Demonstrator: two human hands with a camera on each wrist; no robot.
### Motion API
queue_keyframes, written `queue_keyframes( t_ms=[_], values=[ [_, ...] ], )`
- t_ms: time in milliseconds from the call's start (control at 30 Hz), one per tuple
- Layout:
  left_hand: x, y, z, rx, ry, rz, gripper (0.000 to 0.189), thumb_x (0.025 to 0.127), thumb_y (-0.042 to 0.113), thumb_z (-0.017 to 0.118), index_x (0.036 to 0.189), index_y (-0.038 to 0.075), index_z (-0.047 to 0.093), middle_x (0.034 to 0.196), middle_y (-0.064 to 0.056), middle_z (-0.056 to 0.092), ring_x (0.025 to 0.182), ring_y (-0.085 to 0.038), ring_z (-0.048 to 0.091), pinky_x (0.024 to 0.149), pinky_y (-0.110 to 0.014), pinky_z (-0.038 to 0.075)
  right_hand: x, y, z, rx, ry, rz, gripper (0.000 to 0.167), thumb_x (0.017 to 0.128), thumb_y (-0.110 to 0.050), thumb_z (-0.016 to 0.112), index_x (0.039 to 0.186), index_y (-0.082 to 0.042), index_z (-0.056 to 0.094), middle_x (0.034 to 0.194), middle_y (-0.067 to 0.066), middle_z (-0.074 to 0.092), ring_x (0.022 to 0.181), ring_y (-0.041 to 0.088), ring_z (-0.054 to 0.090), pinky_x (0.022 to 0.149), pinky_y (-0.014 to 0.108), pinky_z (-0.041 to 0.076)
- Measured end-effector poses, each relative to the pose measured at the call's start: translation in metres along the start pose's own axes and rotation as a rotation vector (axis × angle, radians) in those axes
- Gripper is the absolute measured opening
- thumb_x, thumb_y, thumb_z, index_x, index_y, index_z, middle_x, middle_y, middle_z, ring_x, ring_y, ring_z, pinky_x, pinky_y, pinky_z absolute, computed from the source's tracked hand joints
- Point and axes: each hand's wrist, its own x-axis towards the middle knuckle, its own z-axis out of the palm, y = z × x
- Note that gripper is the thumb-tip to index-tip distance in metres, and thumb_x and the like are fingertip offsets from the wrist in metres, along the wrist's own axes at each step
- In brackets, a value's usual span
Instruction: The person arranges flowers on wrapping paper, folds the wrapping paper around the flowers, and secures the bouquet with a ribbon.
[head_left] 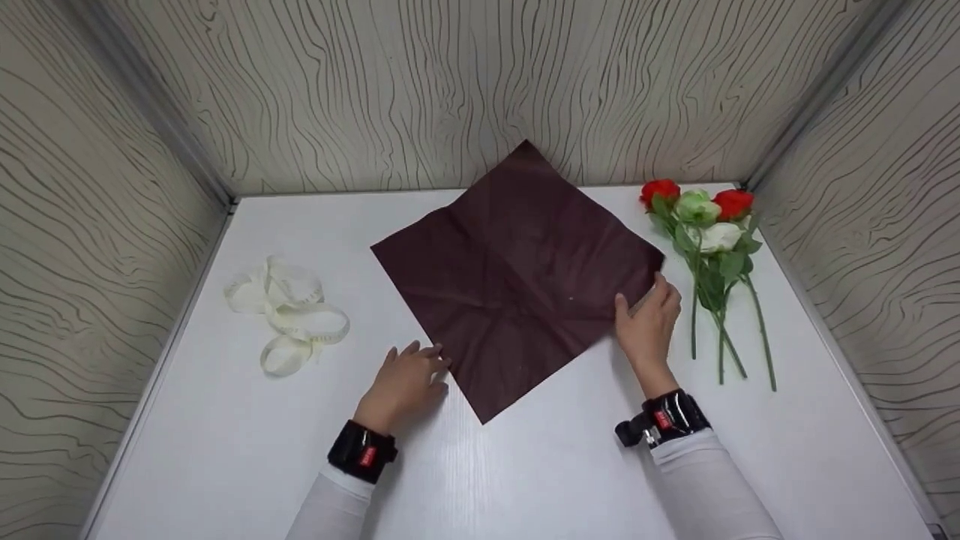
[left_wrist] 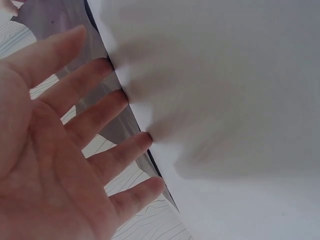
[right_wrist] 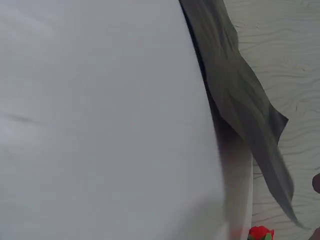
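A pale ribbon (head_left: 281, 309) is lying in loops left of the left fingers (head_left: 411, 349); red, white and green flowers (head_left: 697, 210) are lying just right of and beyond the right fingers (head_left: 664, 289). The maroon sheet (head_left: 517, 270) is covering the tabletop (head_left: 525, 480) between both sets of fingers. The right wrist view is showing part of the sheet standing off the tabletop, unclear from the head. The left hand (head_left: 405, 382) is holding its fingers straight, spread and ungripping by the sheet's edge. The right hand (head_left: 646, 334) is bracketing the right corner; whether its fingers are pinching cannot be told.
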Motion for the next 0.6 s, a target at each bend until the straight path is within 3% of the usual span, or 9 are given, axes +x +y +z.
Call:
queue_keyframes(
  t_ms=[67,133,267,367,500,600],
  values=[
    [0.000,0.000,0.001,-0.003,-0.002,-0.005,0.036,0.082,0.028,0.060,0.116,0.016,0.061,0.128,-0.006,0.048,0.119,-0.037,0.037,0.092,-0.061,0.024,-0.007,-0.005,0.006,-0.039,0.013,-0.081,0.070,0.079,-0.023,0.065,0.134,-0.001,0.027,0.126,0.024,0.027,0.118,0.036,0.027,0.095,0.045,0.024],
    [0.000,0.001,0.000,-0.007,-0.003,-0.010,0.037,0.082,0.028,0.060,0.117,0.017,0.060,0.129,-0.005,0.047,0.120,-0.037,0.037,0.093,-0.061,0.024,-0.014,-0.011,0.011,-0.036,-0.045,-0.127,0.071,0.077,-0.022,0.067,0.133,0.001,0.029,0.126,0.024,0.027,0.118,0.036,0.027,0.096,0.045,0.025],
    [0.000,0.001,0.001,-0.018,-0.012,-0.019,0.038,0.083,0.027,0.059,0.119,0.017,0.059,0.130,-0.005,0.046,0.121,-0.036,0.035,0.093,-0.060,0.022,-0.028,-0.020,0.018,-0.050,-0.302,-0.098,0.069,0.080,-0.027,0.064,0.132,0.003,0.031,0.127,0.023,0.027,0.120,0.035,0.026,0.095,0.046,0.027],
    [0.000,0.001,0.001,-0.014,-0.026,-0.021,0.039,0.082,0.026,0.059,0.120,0.016,0.058,0.131,-0.005,0.046,0.122,-0.036,0.034,0.093,-0.060,0.023,-0.038,-0.021,0.022,-0.163,-0.451,-0.105,0.068,0.080,-0.035,0.064,0.130,0.002,0.037,0.129,0.022,0.026,0.120,0.037,0.024,0.094,0.047,0.028],
    [0.000,0.001,0.001,-0.006,-0.036,-0.023,0.040,0.082,0.027,0.058,0.120,0.016,0.057,0.131,-0.005,0.045,0.122,-0.036,0.034,0.093,-0.060,0.023,-0.046,-0.020,0.024,-0.317,-0.503,-0.168,0.068,0.075,-0.043,0.067,0.125,-0.002,0.046,0.126,0.023,0.030,0.115,0.039,0.027,0.090,0.050,0.028],
    [-0.001,-0.001,0.001,-0.010,-0.031,-0.022,0.040,0.082,0.027,0.059,0.120,0.016,0.057,0.131,-0.005,0.046,0.121,-0.037,0.034,0.093,-0.060,0.024,-0.048,-0.019,0.026,-0.358,-0.503,-0.178,0.070,0.073,-0.047,0.067,0.125,-0.006,0.047,0.125,0.022,0.032,0.114,0.039,0.028,0.089,0.051,0.028]
  ],
)
